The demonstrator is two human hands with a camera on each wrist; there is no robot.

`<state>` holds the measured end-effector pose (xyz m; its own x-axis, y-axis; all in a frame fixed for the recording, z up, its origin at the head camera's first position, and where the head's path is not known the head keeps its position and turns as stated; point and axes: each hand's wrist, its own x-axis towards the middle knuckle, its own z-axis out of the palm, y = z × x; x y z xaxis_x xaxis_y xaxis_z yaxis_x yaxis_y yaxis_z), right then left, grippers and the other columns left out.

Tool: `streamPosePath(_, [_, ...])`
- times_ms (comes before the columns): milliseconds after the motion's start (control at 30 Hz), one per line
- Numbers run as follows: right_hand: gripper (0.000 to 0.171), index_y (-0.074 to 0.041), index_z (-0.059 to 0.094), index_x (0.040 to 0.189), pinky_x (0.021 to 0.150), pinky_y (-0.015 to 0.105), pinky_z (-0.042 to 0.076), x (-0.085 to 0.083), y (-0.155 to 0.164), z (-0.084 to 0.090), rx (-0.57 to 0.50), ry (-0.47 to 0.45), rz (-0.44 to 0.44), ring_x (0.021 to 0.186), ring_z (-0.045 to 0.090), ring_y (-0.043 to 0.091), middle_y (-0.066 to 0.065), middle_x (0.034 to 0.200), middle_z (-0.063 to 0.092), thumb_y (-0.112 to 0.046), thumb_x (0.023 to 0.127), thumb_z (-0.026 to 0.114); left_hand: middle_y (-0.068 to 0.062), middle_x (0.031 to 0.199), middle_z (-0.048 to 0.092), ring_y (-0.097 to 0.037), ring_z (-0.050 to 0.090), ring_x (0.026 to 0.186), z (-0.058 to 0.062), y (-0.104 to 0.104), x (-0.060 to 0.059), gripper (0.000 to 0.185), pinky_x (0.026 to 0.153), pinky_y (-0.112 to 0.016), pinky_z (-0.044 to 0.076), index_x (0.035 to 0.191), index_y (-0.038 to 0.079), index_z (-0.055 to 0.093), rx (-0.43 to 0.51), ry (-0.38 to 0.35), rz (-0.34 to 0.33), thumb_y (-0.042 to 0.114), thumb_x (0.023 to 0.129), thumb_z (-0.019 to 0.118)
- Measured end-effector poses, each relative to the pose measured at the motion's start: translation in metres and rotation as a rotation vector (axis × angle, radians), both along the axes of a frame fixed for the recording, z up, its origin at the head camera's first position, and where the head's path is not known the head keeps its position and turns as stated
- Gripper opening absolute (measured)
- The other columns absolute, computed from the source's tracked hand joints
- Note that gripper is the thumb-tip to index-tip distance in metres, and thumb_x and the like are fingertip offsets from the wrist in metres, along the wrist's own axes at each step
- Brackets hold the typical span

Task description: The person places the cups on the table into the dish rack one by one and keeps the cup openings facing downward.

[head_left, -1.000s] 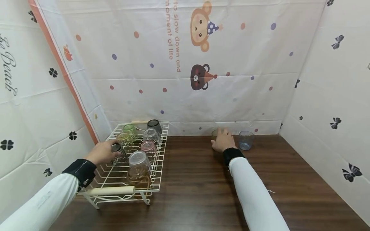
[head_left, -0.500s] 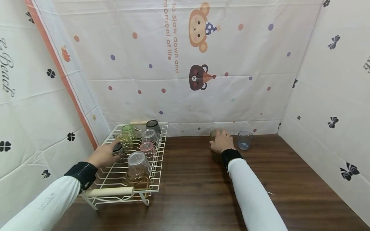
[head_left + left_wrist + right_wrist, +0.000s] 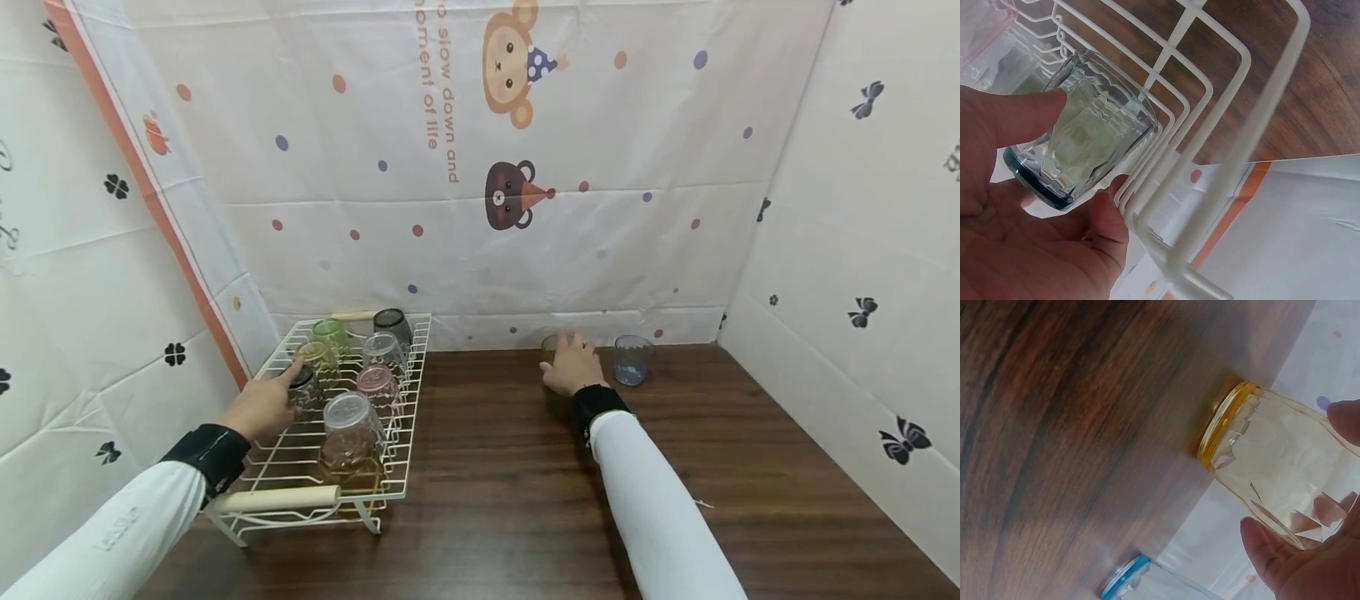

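Note:
On the white wire rack, a clear glass with a dark base stands mouth down. My left hand is close against its left side, the thumb beside the glass and the index finger extended past its base; the other fingers lie partly behind it. Over at the back of the table, my right hand holds a yellow-tinted glass from above, thumb on one side and fingers on the other. That glass stands base down on the wood. A blue-tinted glass stands just right of it.
Several more glasses stand upside down on the rack, among them a green one, a pink one and a large clear one. The dark wooden table meets a printed cloth at the back.
My left hand has loosened: its thumb has drawn left and the index finger has straightened, showing more of the dark-based glass. My right hand stays at the yellow-tinted glass. The head view has shifted slightly.

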<state>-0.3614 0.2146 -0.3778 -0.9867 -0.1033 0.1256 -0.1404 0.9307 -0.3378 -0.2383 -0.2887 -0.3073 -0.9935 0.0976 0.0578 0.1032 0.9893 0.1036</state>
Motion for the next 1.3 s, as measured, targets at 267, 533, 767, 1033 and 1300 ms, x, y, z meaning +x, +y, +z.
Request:
streamPosePath(267, [0.078,0.0,0.016,0.169,0.116,0.071,0.042,-0.001,0.0,0.0,-0.016,-0.004,-0.002,0.151,0.025,0.065,0.04,0.17,0.011,-0.036,0.11,0.052,-0.042,0.113,0.068,-0.055,0.068,0.103,-0.002,0.0,0.001,0.09,0.093,-0.066,0.054,0.164,-0.008,0.026,0.002,0.009,0.01,0.012,0.092,0.075])
streamPosePath(533, [0.079,0.0,0.015,0.17,0.115,0.07,0.043,0.003,0.001,0.006,-0.021,-0.012,-0.002,0.152,0.024,0.064,0.039,0.17,0.01,-0.036,0.11,0.052,-0.046,0.119,0.065,-0.062,0.063,0.114,-0.005,0.001,-0.002,0.093,0.102,-0.069,0.051,0.165,-0.009,0.023,-0.001,0.015,0.007,0.016,0.093,0.076])
streamPosePath(767, [0.081,0.001,0.009,0.17,0.112,0.066,0.049,0.018,-0.007,0.011,0.004,-0.052,0.016,0.158,0.013,0.065,0.04,0.173,0.001,-0.036,0.112,0.05,-0.05,0.127,0.06,-0.067,0.058,0.12,-0.002,-0.001,0.0,0.094,0.105,-0.072,0.048,0.164,-0.011,0.021,0.017,0.008,0.022,0.02,0.094,0.076])
streamPosePath(1033, [0.079,-0.003,0.016,0.171,0.112,0.066,0.048,0.031,-0.021,0.004,-0.071,-0.019,0.055,0.157,0.018,0.063,0.039,0.173,0.004,-0.04,0.111,0.052,-0.057,0.142,0.042,-0.075,0.044,0.129,0.005,-0.011,0.009,0.105,0.105,-0.078,0.044,0.159,-0.022,0.009,0.062,0.013,0.076,0.046,0.104,0.066])
streamPosePath(1300, [0.082,-0.008,0.009,0.172,0.12,0.071,0.038,0.047,-0.018,0.004,-0.296,-0.013,0.107,0.158,0.02,0.062,0.038,0.169,0.005,-0.047,0.112,0.049,-0.056,0.133,0.051,-0.07,0.057,0.118,0.019,0.001,0.007,0.102,0.092,-0.072,0.053,0.159,-0.022,0.012,0.147,0.101,0.072,0.055,0.108,0.053])
